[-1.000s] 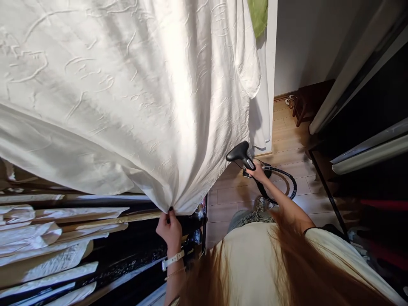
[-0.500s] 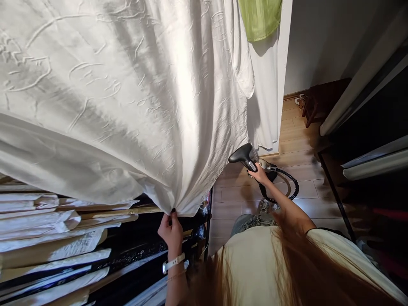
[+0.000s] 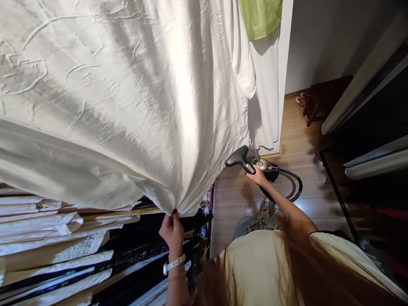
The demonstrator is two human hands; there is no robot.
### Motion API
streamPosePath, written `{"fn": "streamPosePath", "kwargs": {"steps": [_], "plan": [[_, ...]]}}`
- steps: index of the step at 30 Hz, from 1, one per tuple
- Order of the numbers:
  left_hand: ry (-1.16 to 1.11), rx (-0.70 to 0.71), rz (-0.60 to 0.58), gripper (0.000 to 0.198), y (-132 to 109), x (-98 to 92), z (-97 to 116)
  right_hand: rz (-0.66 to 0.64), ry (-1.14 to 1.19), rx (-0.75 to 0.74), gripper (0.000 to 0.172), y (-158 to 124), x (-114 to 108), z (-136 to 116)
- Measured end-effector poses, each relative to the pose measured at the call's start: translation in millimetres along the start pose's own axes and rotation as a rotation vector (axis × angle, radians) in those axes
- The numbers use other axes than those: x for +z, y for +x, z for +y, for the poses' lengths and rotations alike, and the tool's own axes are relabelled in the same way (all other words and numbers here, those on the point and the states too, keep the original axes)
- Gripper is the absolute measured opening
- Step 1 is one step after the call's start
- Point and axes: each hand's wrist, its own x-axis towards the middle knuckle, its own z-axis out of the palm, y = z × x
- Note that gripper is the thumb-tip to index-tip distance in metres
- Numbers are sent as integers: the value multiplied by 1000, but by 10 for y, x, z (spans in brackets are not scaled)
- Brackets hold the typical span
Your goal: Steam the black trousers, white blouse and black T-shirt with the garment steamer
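The crumpled white cloth (image 3: pixel 127 106) hangs in a broad fold, its lower edge pinched tight in the left hand (image 3: pixel 172 233), above a black rack (image 3: pixel 127 242) holding paper-wrapped bundles (image 3: pixel 47 225). The right hand (image 3: pixel 259 176) closes firmly around the black handle of a garment steamer head (image 3: pixel 239 157), just beside the cloth, its coiled hose (image 3: pixel 295 187) curving low over the wooden floor (image 3: pixel 229 212).

Left hand (image 3: pixel 172 234) raised, fingertips pinched (thumb in front); right arm (image 3: pixel 285 208) stretched forward, right hand (image 3: pixel 259 176) curled closed.
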Motion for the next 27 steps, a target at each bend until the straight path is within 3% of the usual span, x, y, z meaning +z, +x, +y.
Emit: {"fn": "streamPosePath", "kwargs": {"steps": [6, 10, 13, 20, 27], "plan": [[-62, -7, 1, 39, 17, 38, -2, -56, 91, 42, 32, 231, -7, -86], [-100, -5, 1, 39, 52, 51, 3, -93, 80, 83, 31, 150, -7, -52], [-81, -1, 11, 39, 83, 64, 1, -50, 74, 59, 30, 104, -12, -124], [-138, -16, -10, 39, 137, 189, -30, 27, 15, 12, 32, 383, -23, -324], [-145, -35, -16, 41, 223, 222, -117, 81, -53, 75, 33, 51, 171, -198]]}}
